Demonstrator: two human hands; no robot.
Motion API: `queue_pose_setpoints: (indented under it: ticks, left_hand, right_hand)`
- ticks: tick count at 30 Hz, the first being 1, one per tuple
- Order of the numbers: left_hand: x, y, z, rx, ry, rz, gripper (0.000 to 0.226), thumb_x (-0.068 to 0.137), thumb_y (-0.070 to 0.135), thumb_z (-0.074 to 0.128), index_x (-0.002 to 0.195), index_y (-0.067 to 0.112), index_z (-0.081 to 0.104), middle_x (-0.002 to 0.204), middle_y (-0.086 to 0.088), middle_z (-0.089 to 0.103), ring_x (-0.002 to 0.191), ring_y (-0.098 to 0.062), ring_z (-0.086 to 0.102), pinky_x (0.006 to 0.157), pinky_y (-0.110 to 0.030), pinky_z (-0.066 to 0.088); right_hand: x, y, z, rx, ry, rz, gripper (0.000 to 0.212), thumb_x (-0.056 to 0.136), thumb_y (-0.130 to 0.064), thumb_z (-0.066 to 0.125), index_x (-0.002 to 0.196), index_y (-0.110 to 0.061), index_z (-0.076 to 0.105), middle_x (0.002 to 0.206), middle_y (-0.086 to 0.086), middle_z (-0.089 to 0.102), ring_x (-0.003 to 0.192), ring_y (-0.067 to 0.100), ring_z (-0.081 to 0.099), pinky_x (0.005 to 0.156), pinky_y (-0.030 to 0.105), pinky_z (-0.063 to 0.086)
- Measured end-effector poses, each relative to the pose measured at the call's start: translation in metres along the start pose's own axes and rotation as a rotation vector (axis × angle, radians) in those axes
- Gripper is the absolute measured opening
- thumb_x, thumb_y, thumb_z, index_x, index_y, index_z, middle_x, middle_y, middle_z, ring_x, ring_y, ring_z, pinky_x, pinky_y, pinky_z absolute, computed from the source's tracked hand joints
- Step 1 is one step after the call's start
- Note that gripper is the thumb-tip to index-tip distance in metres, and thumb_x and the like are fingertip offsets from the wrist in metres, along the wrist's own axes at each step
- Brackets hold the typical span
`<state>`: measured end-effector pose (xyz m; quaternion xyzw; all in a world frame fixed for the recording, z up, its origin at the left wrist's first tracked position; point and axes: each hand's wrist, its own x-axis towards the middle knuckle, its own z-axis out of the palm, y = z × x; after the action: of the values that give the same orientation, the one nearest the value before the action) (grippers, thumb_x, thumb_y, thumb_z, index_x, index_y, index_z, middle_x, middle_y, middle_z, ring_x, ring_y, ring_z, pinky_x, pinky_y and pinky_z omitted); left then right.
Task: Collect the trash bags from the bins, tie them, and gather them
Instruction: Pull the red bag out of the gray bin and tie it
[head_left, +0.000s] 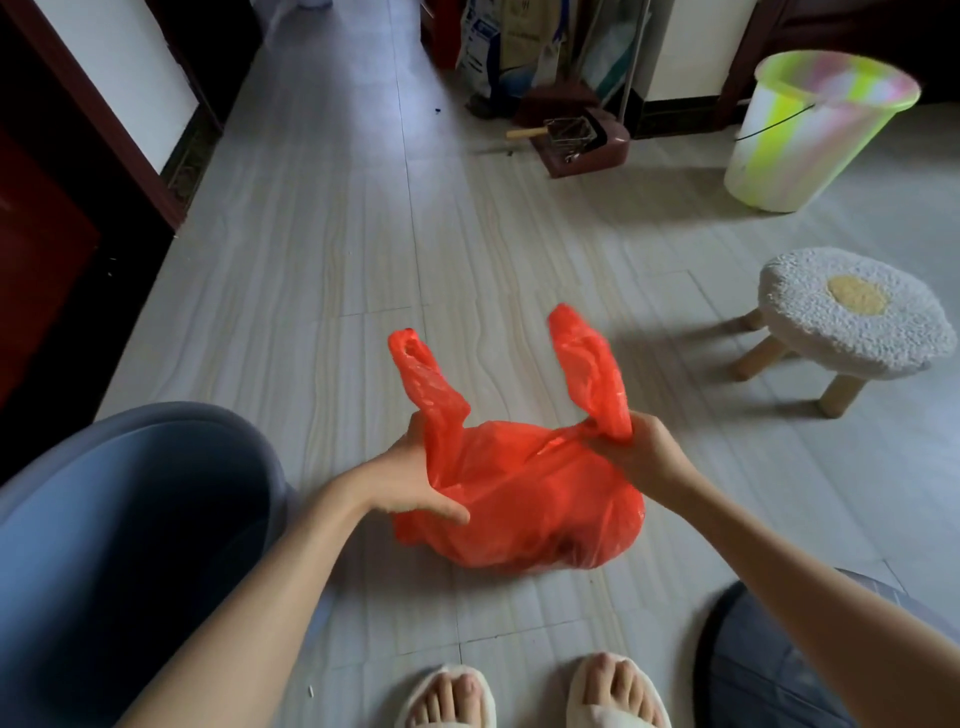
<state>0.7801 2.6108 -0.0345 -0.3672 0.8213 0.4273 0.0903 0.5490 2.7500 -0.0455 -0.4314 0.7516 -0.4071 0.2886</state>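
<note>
A filled red plastic trash bag (524, 509) sits on the tiled floor in front of my feet. Its two handle loops stick up, one on the left (426, 379) and one on the right (587, 364). My left hand (415, 478) grips the bag at the base of the left handle, thumb lying along the bag's side. My right hand (639, 452) pinches the gathered plastic at the base of the right handle. A grey-blue bin (130, 519) stands at my left, its inside dark. A pale green-and-white bucket (810, 130) stands at the far right.
A fluffy white stool (841, 317) with wooden legs is to the right. A dark red dustpan (582, 140) and paper sacks (509, 47) lie against the far wall. A dark door frame (93, 119) runs along the left. A dark round object (769, 665) sits at lower right.
</note>
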Motion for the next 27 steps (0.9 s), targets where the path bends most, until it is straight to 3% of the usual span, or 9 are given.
queue_pose_setpoints:
  ticks: [4,8,11,15,20,22,23,25,27]
  left_hand:
    - [0.002,0.001,-0.003,0.046,0.074,-0.029,0.095,0.059,0.035,0.082,0.134,0.017,0.027,0.124,0.001,0.046,0.115,-0.018,0.050,0.097,-0.035,0.045]
    - [0.008,0.006,0.005,-0.270,0.319,-0.055,0.017,0.075,0.019,0.074,0.089,0.024,0.065,0.091,0.003,0.069,0.093,-0.017,0.064,0.081,-0.029,0.050]
    - [0.010,0.012,0.017,-0.624,0.313,-0.024,0.019,0.079,0.003,0.068,0.088,0.020,0.067,0.086,0.006,0.068,0.088,-0.013,0.063,0.078,-0.017,0.049]
    - [0.008,0.025,0.028,-0.924,0.358,-0.039,0.018,0.082,-0.003,0.060,0.091,0.010,0.067,0.088,-0.002,0.069,0.094,-0.022,0.064,0.087,-0.028,0.049]
    - [0.015,0.021,0.038,-0.768,0.411,-0.051,0.038,0.078,0.031,0.070,0.113,0.027,0.057,0.112,0.003,0.065,0.107,-0.011,0.058,0.095,-0.027,0.044]
    - [0.015,0.022,0.039,-0.681,0.361,-0.095,0.022,0.078,0.041,0.063,0.100,0.036,0.059,0.109,0.005,0.066,0.103,-0.011,0.058,0.095,-0.028,0.045]
    - [0.013,0.027,0.038,-0.716,0.336,-0.123,0.006,0.085,0.030,0.058,0.089,0.032,0.061,0.098,0.006,0.068,0.096,-0.011,0.059,0.090,-0.027,0.046]
    - [0.010,0.030,0.037,-0.991,0.210,-0.135,0.016,0.082,0.012,0.055,0.073,0.021,0.063,0.074,0.003,0.070,0.080,-0.014,0.060,0.083,-0.028,0.046]
    - [0.007,0.035,0.033,-1.174,0.077,-0.071,0.011,0.073,0.016,0.059,0.076,0.015,0.070,0.077,-0.003,0.072,0.082,-0.020,0.066,0.086,-0.031,0.048]
  right_hand:
    - [0.009,0.001,0.005,0.156,0.176,0.073,0.013,0.086,-0.008,0.059,0.094,0.000,0.063,0.093,0.018,0.067,0.086,0.025,0.063,0.082,0.043,0.050]
    - [0.009,-0.005,0.005,0.328,0.203,0.121,0.016,0.087,-0.001,0.052,0.083,-0.013,0.060,0.081,0.004,0.064,0.075,0.009,0.060,0.072,0.025,0.051]
    - [0.008,-0.002,0.006,0.364,0.206,0.124,0.034,0.087,0.004,0.047,0.071,-0.023,0.059,0.073,-0.005,0.061,0.060,-0.004,0.059,0.061,0.012,0.050]
    - [0.006,-0.004,0.008,0.341,0.170,0.104,0.041,0.086,0.008,0.044,0.069,-0.025,0.060,0.079,-0.001,0.058,0.076,0.012,0.056,0.074,0.027,0.048]
    - [0.006,0.000,0.010,0.386,0.132,0.245,0.027,0.091,-0.002,0.048,0.077,-0.022,0.061,0.080,-0.002,0.062,0.080,0.017,0.058,0.085,0.038,0.047]
    - [0.007,-0.001,0.012,0.378,0.125,0.257,0.028,0.091,-0.002,0.046,0.076,-0.021,0.060,0.079,-0.002,0.061,0.078,0.016,0.057,0.083,0.036,0.046]
    - [0.008,-0.001,0.015,0.396,0.126,0.269,0.026,0.092,-0.004,0.045,0.077,-0.020,0.059,0.080,-0.001,0.061,0.077,0.016,0.057,0.080,0.035,0.047]
    - [0.007,-0.003,0.022,0.427,0.133,0.294,0.022,0.093,-0.006,0.045,0.078,-0.019,0.058,0.080,0.002,0.059,0.073,0.014,0.054,0.072,0.030,0.046]
    - [0.006,-0.002,0.029,0.408,0.161,0.304,0.017,0.092,-0.007,0.047,0.082,-0.014,0.059,0.079,0.004,0.056,0.070,0.015,0.050,0.065,0.027,0.043]
